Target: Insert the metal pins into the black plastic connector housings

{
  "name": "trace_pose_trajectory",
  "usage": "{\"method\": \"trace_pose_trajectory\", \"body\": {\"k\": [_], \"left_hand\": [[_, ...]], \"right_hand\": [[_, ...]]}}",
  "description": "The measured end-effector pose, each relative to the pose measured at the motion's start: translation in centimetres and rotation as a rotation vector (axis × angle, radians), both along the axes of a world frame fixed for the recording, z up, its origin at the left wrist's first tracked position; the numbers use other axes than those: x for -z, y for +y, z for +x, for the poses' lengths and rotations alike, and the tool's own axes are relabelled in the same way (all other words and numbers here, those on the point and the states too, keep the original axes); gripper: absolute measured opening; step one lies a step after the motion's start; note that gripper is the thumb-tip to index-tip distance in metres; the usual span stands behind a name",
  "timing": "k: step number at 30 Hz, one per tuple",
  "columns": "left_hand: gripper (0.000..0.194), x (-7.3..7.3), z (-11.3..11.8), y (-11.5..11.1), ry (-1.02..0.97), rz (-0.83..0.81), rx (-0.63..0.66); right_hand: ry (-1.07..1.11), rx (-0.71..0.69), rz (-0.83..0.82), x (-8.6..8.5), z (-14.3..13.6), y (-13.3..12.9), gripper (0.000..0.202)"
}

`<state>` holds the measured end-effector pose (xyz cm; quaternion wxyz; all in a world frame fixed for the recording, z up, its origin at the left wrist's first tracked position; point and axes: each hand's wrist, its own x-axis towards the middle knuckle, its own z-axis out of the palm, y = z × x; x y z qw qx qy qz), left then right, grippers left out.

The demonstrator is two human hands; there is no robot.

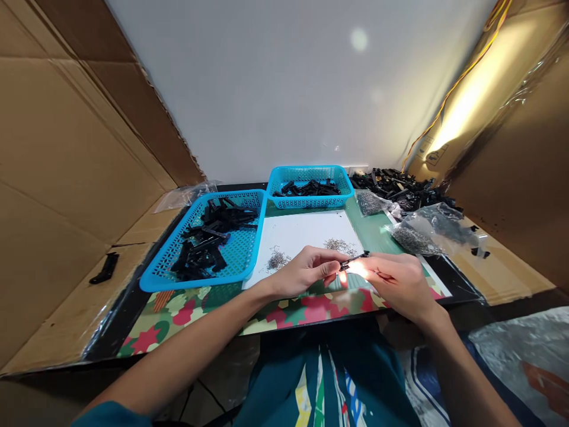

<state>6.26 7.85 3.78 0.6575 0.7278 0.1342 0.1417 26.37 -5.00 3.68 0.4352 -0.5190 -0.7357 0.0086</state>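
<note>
Above the front edge of the white sheet [302, 228], my left hand [309, 271] pinches a small, narrow black plastic part [355, 258] between thumb and fingers. My right hand [400, 283] is closed, its fingertips meeting at the same part from the right. Bright light washes out those fingertips, so what they grip cannot be made out. Two heaps of tiny metal pieces lie on the sheet: one heap [278, 260] left of my left hand, another heap [340, 244] just behind my fingers.
A blue basket [153, 279] of black parts stands at left, a second blue basket [306, 168] behind. Back right are a pile of black parts [395, 184] and plastic bags [413, 237] [368, 203] of tiny pieces. One black part [105, 268] lies far left. Cardboard walls [66, 148] flank the table.
</note>
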Motion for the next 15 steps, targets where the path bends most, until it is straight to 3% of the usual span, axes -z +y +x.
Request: {"method": "trace_pose_trajectory", "body": {"k": [4, 9, 15], "left_hand": [[0.03, 0.4, 0.2, -0.2, -0.006, 0.215, -0.088], [0.018, 1.5, 0.3, -0.5, -0.037, 0.512, -0.149], [0.013, 2.5, 0.4, -0.4, -0.03, 0.713, -0.137]], "right_hand": [[0.027, -0.007, -0.034, 1.9, 0.6, -0.6, 0.025], [0.085, -0.017, -0.141, 4.3, 0.8, -0.6, 0.013], [0.07, -0.013, -0.324, 2.6, 0.5, -0.9, 0.022]]}}
